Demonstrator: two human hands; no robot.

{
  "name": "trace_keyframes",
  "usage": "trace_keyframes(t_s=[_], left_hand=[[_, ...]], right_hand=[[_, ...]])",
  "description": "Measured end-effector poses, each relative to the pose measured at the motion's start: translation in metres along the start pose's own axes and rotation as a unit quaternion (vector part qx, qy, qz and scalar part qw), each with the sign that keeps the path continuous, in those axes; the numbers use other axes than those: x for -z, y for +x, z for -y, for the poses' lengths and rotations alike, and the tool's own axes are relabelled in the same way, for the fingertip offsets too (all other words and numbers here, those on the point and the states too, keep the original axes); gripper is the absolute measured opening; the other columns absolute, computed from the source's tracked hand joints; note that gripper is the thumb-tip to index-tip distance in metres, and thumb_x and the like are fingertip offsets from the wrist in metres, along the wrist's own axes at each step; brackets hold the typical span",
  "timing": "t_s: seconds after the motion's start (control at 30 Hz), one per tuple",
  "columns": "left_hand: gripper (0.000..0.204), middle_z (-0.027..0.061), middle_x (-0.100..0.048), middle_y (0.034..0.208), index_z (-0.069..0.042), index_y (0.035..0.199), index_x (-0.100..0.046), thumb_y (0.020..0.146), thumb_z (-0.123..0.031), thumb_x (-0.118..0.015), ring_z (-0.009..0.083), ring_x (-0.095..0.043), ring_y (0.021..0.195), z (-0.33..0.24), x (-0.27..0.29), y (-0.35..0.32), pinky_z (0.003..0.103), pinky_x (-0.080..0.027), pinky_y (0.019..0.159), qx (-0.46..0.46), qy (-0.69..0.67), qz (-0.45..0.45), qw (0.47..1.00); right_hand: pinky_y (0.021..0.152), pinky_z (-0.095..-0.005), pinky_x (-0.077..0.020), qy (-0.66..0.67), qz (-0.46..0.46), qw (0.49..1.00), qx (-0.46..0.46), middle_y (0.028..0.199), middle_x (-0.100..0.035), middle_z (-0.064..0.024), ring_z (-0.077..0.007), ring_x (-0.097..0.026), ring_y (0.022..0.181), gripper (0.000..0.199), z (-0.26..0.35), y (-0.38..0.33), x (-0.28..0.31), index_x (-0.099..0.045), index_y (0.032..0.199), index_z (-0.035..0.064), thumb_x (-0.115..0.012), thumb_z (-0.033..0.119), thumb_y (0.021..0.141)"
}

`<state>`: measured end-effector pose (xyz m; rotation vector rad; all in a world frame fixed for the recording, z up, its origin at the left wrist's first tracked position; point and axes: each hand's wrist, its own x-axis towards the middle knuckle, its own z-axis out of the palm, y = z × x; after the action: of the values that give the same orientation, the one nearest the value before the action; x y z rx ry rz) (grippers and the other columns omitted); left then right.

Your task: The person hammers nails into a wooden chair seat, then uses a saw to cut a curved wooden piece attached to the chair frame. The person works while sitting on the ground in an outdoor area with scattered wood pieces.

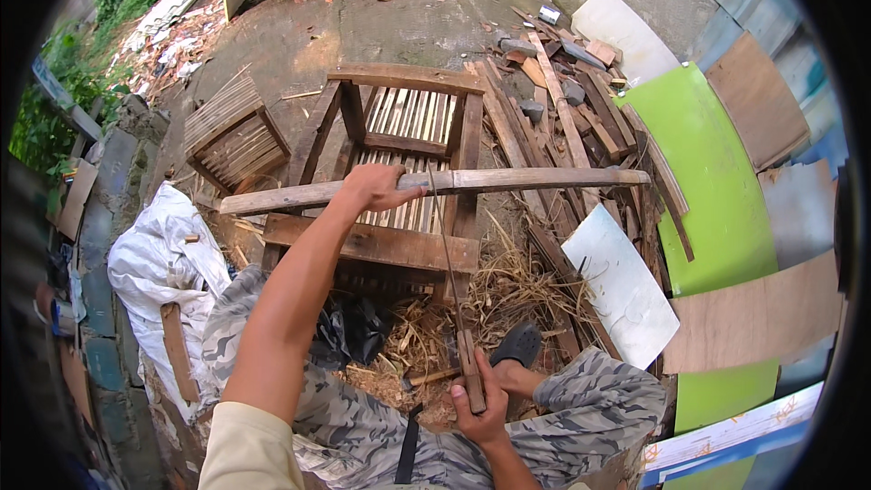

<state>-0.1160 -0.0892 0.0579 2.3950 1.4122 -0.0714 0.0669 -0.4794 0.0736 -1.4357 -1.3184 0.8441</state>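
A long bamboo pole [544,178] lies across a wooden slatted frame [399,118]. My left hand [376,187] grips the pole near its middle, arm stretched forward. My right hand [481,399] is closed on the wooden handle of a long thin blade [446,245], low by my knee. The blade runs up from the handle to the pole and meets it just right of my left hand. My foot in a dark sandal [517,343] rests on dry shavings beside the handle.
A pile of scrap planks [562,100] lies to the right of the frame. Green [699,172], white [621,286] and brown [753,318] boards lean at the right. A white sack [159,259] and a low wall [109,218] stand at the left. Concrete ground stretches behind.
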Motion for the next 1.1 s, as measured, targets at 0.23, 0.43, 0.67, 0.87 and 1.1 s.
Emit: trace_keyframes(t_s=[0.23, 0.43, 0.67, 0.87, 1.1], left_hand=[[0.053, 0.0278, -0.066, 0.117, -0.003, 0.116, -0.063, 0.097, -0.044, -0.035, 0.0449, -0.062, 0.108, 0.007, 0.004, 0.007, 0.052, -0.047, 0.094, 0.027, -0.070, 0.035, 0.997], [0.077, 0.0322, -0.064, 0.121, 0.002, 0.126, -0.062, 0.094, -0.061, -0.032, 0.0439, -0.063, 0.111, -0.005, 0.015, 0.007, 0.049, -0.047, 0.099, 0.062, -0.154, 0.071, 0.984], [0.094, 0.0333, -0.068, 0.112, 0.008, 0.116, -0.069, 0.085, -0.076, -0.041, 0.0430, -0.067, 0.107, -0.011, 0.011, 0.011, 0.049, -0.052, 0.094, 0.077, -0.033, 0.065, 0.994], [0.088, 0.0316, -0.070, 0.105, 0.003, 0.116, -0.071, 0.082, -0.074, -0.047, 0.0447, -0.069, 0.100, -0.014, 0.012, 0.011, 0.051, -0.053, 0.092, 0.099, -0.002, 0.070, 0.993], [0.082, 0.0336, -0.070, 0.095, 0.009, 0.097, -0.072, 0.079, -0.067, -0.049, 0.0453, -0.069, 0.094, -0.014, 0.011, 0.012, 0.052, -0.053, 0.087, 0.099, -0.027, 0.049, 0.993]], right_hand=[[0.066, -0.0305, -0.0570, -0.037, -0.015, 0.999, 0.028, 0.099, -0.074, -0.0181, -0.0216, -0.074, 0.073, 0.062, 0.005, -0.014, 0.003, -0.047, 0.143, -0.0100, -0.070, 0.013, 0.090], [0.066, -0.0297, -0.0571, -0.055, -0.036, 0.998, 0.023, 0.111, -0.072, -0.0234, -0.0219, -0.074, 0.075, 0.058, 0.001, -0.022, 0.003, -0.050, 0.140, -0.0103, -0.069, 0.011, 0.090], [0.062, -0.0298, -0.0557, -0.062, -0.027, 0.998, 0.009, 0.107, -0.073, -0.0238, -0.0185, -0.072, 0.070, 0.056, 0.023, 0.030, -0.014, -0.051, 0.141, -0.0080, -0.067, 0.008, 0.089], [0.057, -0.0293, -0.0533, -0.044, -0.067, 0.995, 0.054, 0.098, -0.074, -0.0222, -0.0171, -0.070, 0.062, 0.057, 0.009, 0.095, -0.040, -0.052, 0.143, -0.0037, -0.066, 0.006, 0.088], [0.062, -0.0290, -0.0551, -0.029, -0.035, 0.999, -0.004, 0.109, -0.074, -0.0219, -0.0202, -0.072, 0.064, 0.067, 0.024, 0.020, -0.005, -0.050, 0.145, -0.0035, -0.065, 0.001, 0.079]])
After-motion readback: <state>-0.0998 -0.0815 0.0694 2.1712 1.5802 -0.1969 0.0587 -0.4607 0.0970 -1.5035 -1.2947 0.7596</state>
